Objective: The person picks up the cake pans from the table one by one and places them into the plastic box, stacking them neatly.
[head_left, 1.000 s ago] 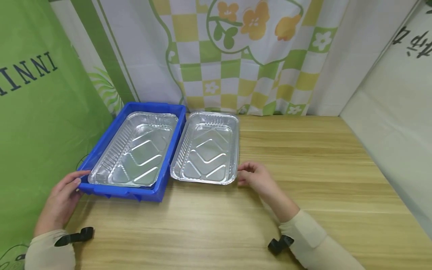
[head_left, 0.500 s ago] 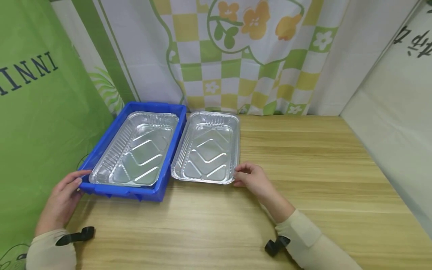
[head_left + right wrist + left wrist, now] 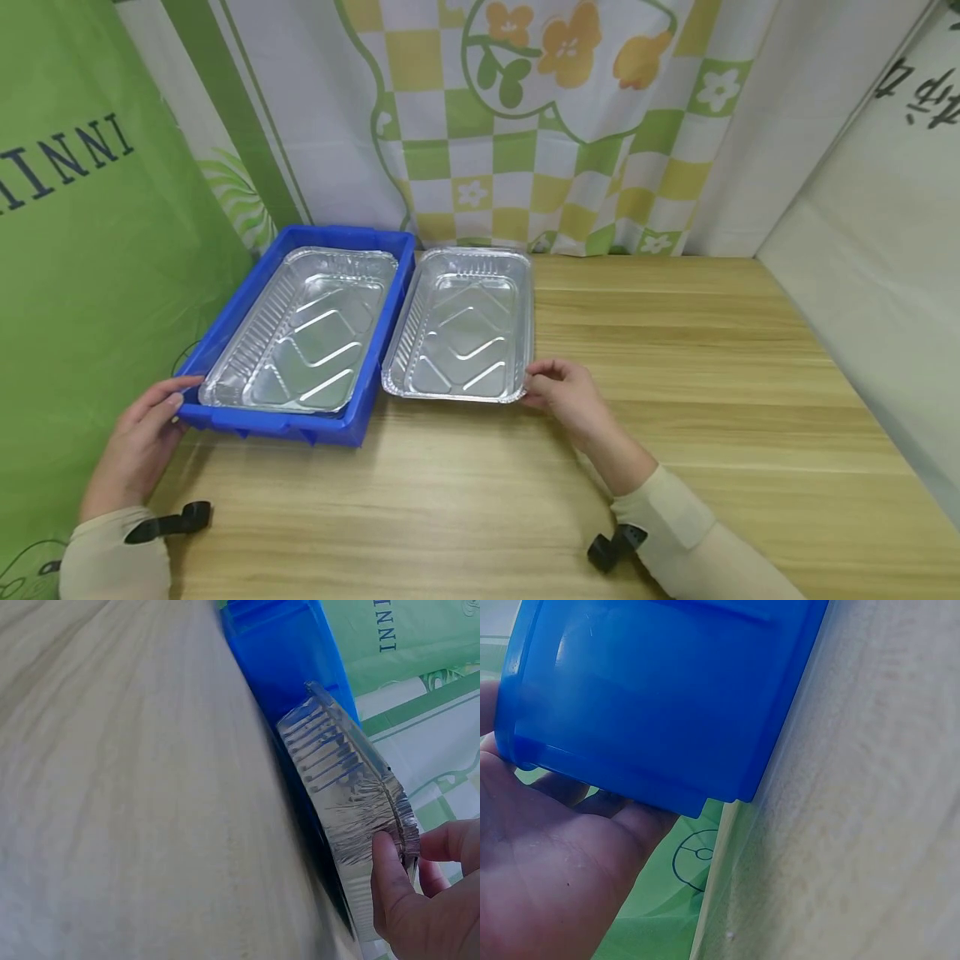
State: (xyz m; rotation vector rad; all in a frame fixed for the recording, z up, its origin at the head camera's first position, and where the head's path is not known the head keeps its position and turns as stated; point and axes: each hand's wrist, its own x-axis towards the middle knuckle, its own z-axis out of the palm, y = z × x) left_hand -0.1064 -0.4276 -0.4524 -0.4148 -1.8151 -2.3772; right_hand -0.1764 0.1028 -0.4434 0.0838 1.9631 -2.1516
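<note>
A blue plastic bin [image 3: 296, 427] stands on the left of the wooden table, and one foil pan [image 3: 318, 333] lies inside it. My left hand [image 3: 135, 446] grips the bin's near left corner, thumb over the rim. The left wrist view shows the palm [image 3: 547, 862] beside the bin's outer wall [image 3: 652, 705]. A second foil pan [image 3: 465, 333], also holding nothing, lies along the bin's right side. With thumb and fingers my right hand [image 3: 573, 404] pinches its near right corner. In the right wrist view the thumb [image 3: 386, 862] presses the crinkled foil wall [image 3: 352, 817] below the rim.
The wooden table [image 3: 675, 367] extends to the right and in front of both containers. A green printed cloth [image 3: 90, 250] hangs close on the left, a checked curtain [image 3: 525, 150] behind, and a pale cloth wall [image 3: 877, 217] on the right.
My right hand has closed on the corner of the foil pan beside the bin. That pan's near edge has shifted slightly up and away from me. The left hand and the bin stay put.
</note>
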